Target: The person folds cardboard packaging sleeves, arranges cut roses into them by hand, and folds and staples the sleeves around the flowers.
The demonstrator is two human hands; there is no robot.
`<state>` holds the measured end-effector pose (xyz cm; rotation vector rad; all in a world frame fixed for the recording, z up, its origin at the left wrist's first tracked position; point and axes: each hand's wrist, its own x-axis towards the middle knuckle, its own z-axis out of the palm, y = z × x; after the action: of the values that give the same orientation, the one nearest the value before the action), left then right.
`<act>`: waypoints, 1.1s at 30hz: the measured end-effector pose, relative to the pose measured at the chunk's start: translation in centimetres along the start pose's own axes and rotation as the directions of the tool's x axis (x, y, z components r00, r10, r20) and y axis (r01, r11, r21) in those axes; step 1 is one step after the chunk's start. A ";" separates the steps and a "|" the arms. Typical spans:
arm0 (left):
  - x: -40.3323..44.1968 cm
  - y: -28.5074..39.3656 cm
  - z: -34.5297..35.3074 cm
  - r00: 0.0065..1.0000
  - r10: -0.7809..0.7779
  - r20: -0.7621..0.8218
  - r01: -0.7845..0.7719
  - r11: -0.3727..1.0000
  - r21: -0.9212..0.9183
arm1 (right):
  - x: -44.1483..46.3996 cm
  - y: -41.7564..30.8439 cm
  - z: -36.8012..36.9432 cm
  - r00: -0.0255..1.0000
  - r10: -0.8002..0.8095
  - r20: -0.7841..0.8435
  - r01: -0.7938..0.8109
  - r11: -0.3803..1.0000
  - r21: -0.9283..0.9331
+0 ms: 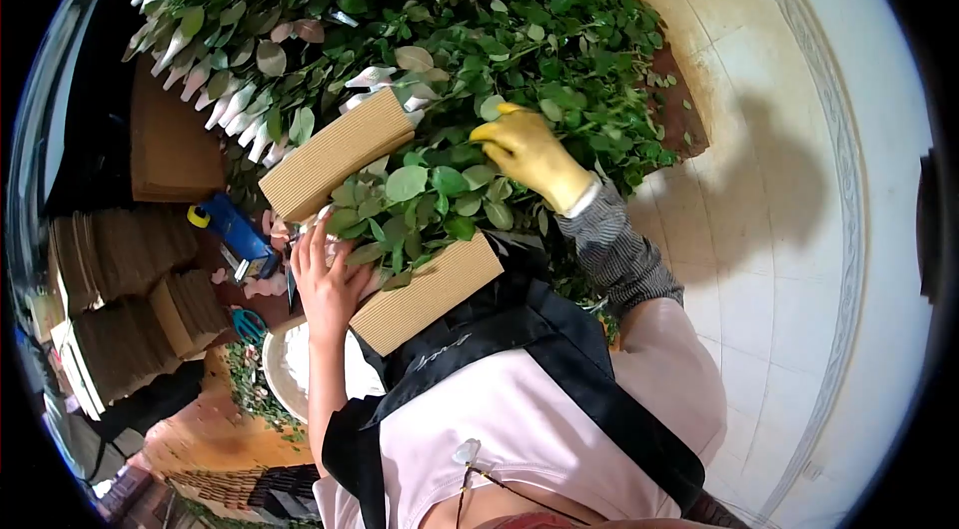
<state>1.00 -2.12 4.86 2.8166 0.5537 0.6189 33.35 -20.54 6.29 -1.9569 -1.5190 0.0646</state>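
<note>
My left hand [328, 279] is bare, with its fingers spread and resting at the flower-head end of a leafy rose bunch [425, 199]. The bunch lies between two raised sections of corrugated cardboard [335, 154], and the nearer cardboard section [430, 294] is against my apron. My right hand [534, 154], in a yellow glove, is over the stem side among the leaves. Its visible thumb and finger are apart, with no stem seen between them; the other fingers are partly hidden. Pale pink petals show beside my left fingers, mostly covered.
A large pile of leafy roses [400, 0] with white-sleeved heads [235, 109] covers the far side. To the left are a blue tape dispenser [240, 232], teal-handled scissors [248, 326], stacked cardboard pieces [125, 254] and a white bucket [285, 369]. Tiled floor [744, 229] lies right.
</note>
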 end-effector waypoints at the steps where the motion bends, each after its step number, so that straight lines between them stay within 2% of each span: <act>1: 0.0 -0.1 0.0 1.000 0.006 0.013 -0.006 1.000 -0.011 | -0.1 -0.3 -0.9 0.999 0.010 -0.042 -0.012 0.999 -0.035; 2: -0.1 -0.2 0.0 1.000 0.008 0.027 -0.007 1.000 -0.020 | 0.1 -0.8 -1.6 0.998 0.021 -0.066 -0.024 0.999 -0.043; 5: -0.1 -0.2 -0.4 0.999 -0.014 0.047 0.016 0.998 -0.053 | 1.0 -2.5 -2.1 0.971 -0.151 -0.186 0.137 0.987 -0.085; 8: -0.1 -0.2 -0.7 0.999 -0.030 0.029 0.033 0.992 -0.119 | 0.3 -3.7 -1.2 0.951 -0.070 -0.303 0.040 0.994 -0.104; 10: 0.0 -0.3 -0.5 1.000 -0.019 -0.001 0.018 0.990 -0.137 | -0.6 -3.4 1.1 0.907 0.133 -0.399 -0.132 0.991 0.028; 11: 0.1 -0.2 -0.5 1.000 -0.029 -0.005 0.028 0.990 -0.137 | -1.0 -2.7 1.9 0.909 0.194 -0.370 -0.185 0.981 0.060; 13: 0.0 -0.3 -0.3 1.000 -0.028 -0.015 0.025 0.990 -0.140 | -0.7 -0.9 2.0 0.966 0.257 -0.023 -0.256 0.966 0.038; 14: 0.1 -0.4 -0.2 1.000 -0.015 -0.019 0.012 0.989 -0.149 | -0.5 -0.6 1.9 0.938 0.304 0.166 -0.314 0.949 0.036; 15: 0.1 -0.6 -0.1 1.000 -0.006 -0.009 0.004 0.989 -0.147 | 0.1 -0.6 1.5 0.935 0.237 0.263 -0.227 0.972 -0.066; 18: 0.1 -0.5 -0.3 1.000 -0.030 0.006 0.030 0.984 -0.178 | 1.7 -2.1 -1.3 0.789 0.338 0.513 -0.405 0.914 0.021; 19: 0.1 -0.5 -0.3 1.000 -0.024 -0.002 0.023 0.986 -0.167 | 1.3 -0.9 -0.6 0.841 0.233 0.488 -0.224 0.972 -0.078; 20: 0.1 -0.6 -0.2 0.999 -0.032 -0.010 0.030 0.985 -0.172 | 1.7 -0.6 -0.1 0.845 0.177 0.504 -0.083 0.975 -0.204; 22: 0.0 -0.6 0.1 0.999 -0.023 -0.038 0.016 0.987 -0.158 | 2.1 -1.3 1.1 0.937 -0.095 0.335 0.176 0.959 -0.220; 24: -0.3 -0.7 0.1 0.998 -0.044 -0.052 0.036 0.989 -0.147 | 2.9 -2.2 1.2 0.989 -0.019 0.145 0.046 0.982 -0.184; 26: -0.8 -0.6 0.3 0.998 -0.060 -0.032 0.054 0.983 -0.173 | 1.5 -4.0 1.5 0.972 0.166 -0.168 -0.190 0.973 -0.135; 27: -0.8 -0.7 0.3 0.997 -0.070 -0.024 0.063 0.977 -0.204 | 0.6 -3.5 1.3 0.970 0.185 -0.158 -0.193 0.981 -0.038; 30: -0.6 -0.8 0.3 0.994 -0.112 0.002 0.108 0.947 -0.304 | -1.1 -2.7 2.0 0.972 0.098 -0.212 -0.108 0.993 -0.040; 33: -0.2 -1.1 0.1 0.989 -0.130 0.076 0.148 0.930 -0.335 | -1.4 -2.1 3.0 0.955 0.125 -0.270 -0.131 0.991 -0.004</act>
<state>0.48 -1.20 4.34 2.4384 0.5690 0.5504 29.84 -20.19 4.52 -1.9877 -1.2214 -0.1586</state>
